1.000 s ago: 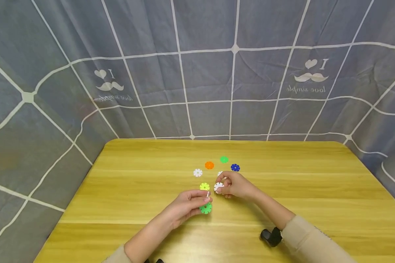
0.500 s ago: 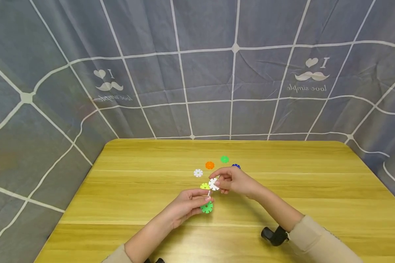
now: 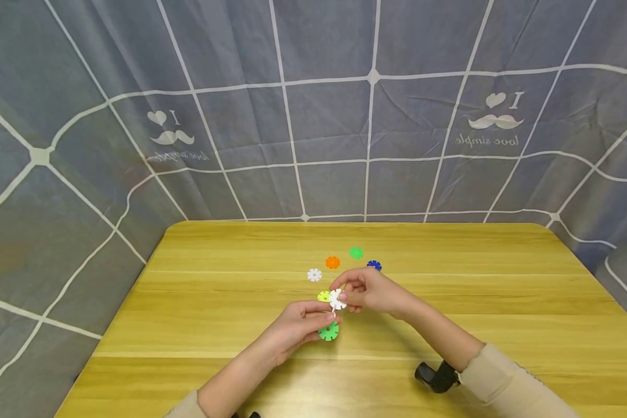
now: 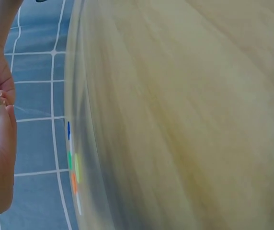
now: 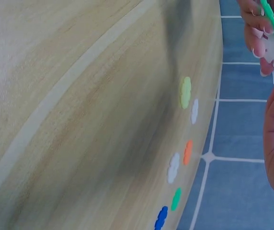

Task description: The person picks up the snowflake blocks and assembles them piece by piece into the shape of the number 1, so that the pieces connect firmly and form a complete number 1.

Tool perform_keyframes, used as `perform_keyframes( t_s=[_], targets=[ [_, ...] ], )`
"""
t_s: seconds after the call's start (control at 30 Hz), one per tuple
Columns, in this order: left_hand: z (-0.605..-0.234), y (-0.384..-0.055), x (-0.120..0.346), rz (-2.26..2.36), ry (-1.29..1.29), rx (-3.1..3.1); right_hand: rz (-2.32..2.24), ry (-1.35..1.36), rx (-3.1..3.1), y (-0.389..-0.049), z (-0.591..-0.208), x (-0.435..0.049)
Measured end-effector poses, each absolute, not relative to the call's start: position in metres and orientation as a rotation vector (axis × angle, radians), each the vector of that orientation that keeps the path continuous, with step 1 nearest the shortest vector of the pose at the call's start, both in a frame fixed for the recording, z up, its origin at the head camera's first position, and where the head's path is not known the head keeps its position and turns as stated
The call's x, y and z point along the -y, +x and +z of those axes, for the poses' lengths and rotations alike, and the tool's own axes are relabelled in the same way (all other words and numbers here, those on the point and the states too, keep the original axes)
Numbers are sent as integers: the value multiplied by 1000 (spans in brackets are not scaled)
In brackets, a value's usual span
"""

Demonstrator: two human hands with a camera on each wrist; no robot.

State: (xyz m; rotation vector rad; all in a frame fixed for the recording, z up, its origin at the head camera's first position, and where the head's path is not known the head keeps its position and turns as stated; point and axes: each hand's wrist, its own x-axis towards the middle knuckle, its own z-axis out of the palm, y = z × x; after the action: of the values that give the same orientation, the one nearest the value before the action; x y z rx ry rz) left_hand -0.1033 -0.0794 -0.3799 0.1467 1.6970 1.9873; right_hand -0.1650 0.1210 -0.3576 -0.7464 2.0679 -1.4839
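Note:
My left hand (image 3: 304,326) holds a green notched plastic disc (image 3: 328,331) joined to a white notched disc (image 5: 273,51), which stands nearly edge-on in the head view. Thumb and fingers of my right hand (image 3: 371,294) pinch another white notched disc (image 3: 337,299). In the right wrist view its edge meets the rim of the left hand's white disc. Both hands are raised above the table. Behind the pinched disc, a yellow disc (image 3: 323,296) lies partly covered on the tabletop.
Flat on the wooden table (image 3: 188,325) lie white (image 3: 314,275), orange (image 3: 332,262), green (image 3: 356,252) and blue (image 3: 374,265) discs. Another white disc (image 5: 173,167) is hidden by my right hand in the head view. A black object (image 3: 436,377) sits by the right sleeve; a grey curtain hangs behind.
My right hand has moved left with its white disc, up to the pieces in my left hand, then slightly down against them. The left hand has stayed nearly still.

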Motion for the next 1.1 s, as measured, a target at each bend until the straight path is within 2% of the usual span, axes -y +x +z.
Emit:
perform_keyframes(
  t_s=[0.33,0.77,1.1],
  targets=[
    [-378,-98,75,2000,213,-1833,-1427,-806,-2035,-166,-349,-122],
    [-381,-91,63,2106,84,-1845,-1584,-651,-2045,-152,-353,-120],
    [-383,-90,60,2136,24,-1772,-1588,-653,-2011,-152,-359,-125]
  ],
)
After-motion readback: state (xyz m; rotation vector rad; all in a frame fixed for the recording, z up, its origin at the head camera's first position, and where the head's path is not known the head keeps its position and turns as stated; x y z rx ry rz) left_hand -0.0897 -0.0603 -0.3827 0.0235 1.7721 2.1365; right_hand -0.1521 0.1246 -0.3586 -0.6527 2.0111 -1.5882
